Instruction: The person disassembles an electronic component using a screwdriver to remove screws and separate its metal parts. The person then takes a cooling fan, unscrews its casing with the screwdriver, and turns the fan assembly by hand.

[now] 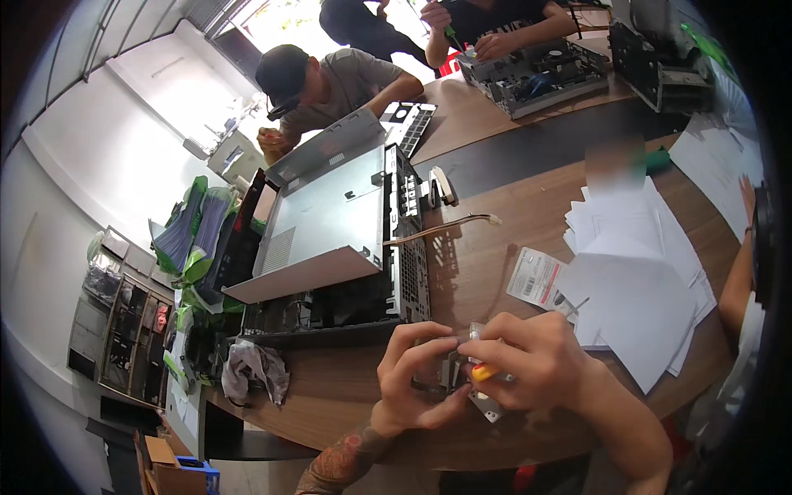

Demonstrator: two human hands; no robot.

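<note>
Both my hands meet above the near edge of the wooden table. My left hand (417, 375) is curled, thumb and fingers closed around a small silver metal part (487, 407) with holes along its lower end. Across it, my right hand (536, 363) closes its fingers on a tool with a yellow-and-red handle (483, 373); its tip is hidden. Just beyond my hands stands a computer case (410, 268) with its large metal panel (326, 219) tilted up. A thin cable (445, 225) sticks out from its side.
A printed card (535, 276) and a pile of white papers (631, 285) lie to the right. A grey rag (254, 371) is at the left edge. Across the table, one person sits behind the case; another works on an open computer chassis (536, 78). An arm rests at far right.
</note>
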